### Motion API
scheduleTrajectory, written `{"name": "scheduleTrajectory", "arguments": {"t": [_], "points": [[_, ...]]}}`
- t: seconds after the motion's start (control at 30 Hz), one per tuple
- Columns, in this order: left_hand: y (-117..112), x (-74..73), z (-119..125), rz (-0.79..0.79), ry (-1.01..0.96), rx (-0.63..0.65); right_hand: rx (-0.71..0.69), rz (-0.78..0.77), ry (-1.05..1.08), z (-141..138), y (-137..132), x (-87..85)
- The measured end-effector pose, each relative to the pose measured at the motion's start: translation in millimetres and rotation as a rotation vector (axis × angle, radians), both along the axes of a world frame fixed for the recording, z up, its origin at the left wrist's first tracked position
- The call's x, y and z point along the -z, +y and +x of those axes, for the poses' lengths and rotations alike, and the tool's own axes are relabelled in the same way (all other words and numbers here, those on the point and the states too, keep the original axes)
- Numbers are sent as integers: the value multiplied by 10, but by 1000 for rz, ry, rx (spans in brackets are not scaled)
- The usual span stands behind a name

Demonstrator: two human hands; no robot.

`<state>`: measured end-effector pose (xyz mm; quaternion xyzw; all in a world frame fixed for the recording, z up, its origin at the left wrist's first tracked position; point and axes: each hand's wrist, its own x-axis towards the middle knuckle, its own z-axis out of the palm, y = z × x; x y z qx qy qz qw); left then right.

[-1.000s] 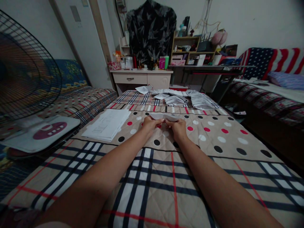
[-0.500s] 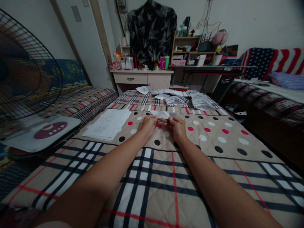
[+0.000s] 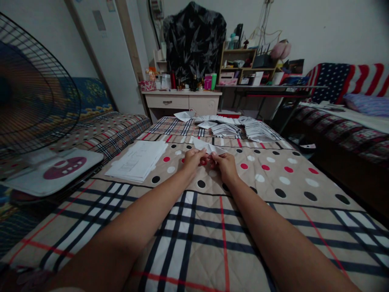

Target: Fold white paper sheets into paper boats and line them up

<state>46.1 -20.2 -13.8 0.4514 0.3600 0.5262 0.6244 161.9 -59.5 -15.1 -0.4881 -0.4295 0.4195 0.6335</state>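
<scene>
Both of my hands hold a small folded white paper piece (image 3: 207,146) above the dotted part of the bed cover (image 3: 273,178). My left hand (image 3: 192,158) pinches its left side, fingers closed. My right hand (image 3: 225,164) pinches its right side, fingers closed too. The paper's folded flaps stick up between the two hands. A stack of flat white sheets (image 3: 137,159) lies to the left of my left hand. Beyond the hands, several folded paper pieces (image 3: 232,126) lie in piles on the plaid cover.
A standing fan (image 3: 33,97) with its white base (image 3: 51,170) is at the left. A dresser (image 3: 182,101) with bottles, a shelf (image 3: 240,65) and a desk stand at the back. Another bed (image 3: 343,117) lies to the right across a dark gap.
The folded paper has been drawn together between my hands and its flaps now stand up. Both hands have moved slightly closer to each other.
</scene>
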Motion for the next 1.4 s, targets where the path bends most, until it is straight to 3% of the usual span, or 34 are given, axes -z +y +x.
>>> {"name": "scheduleTrajectory", "arguments": {"t": [0.2,0.33,0.63,0.97,1.23,1.3,1.4], "points": [[-14,-60,0,-57,-16,-28,-63,-39,2,-3,-17,-28],[6,-66,-6,-79,-67,-115,-89,-53,7,-1,-29,-47],[178,-40,-163,133,119,-221,-133,-11,58,-1,-54,-69],[216,-5,-166,212,207,-216,-187,-19,-45,24,-30,-55],[201,30,-136,255,275,-160,-150,24,-185,21,-9,-29],[183,36,-132,325,319,-176,-86,39,-242,37,8,-11],[123,14,-138,612,517,-210,48,57,-342,84,34,18]]}}
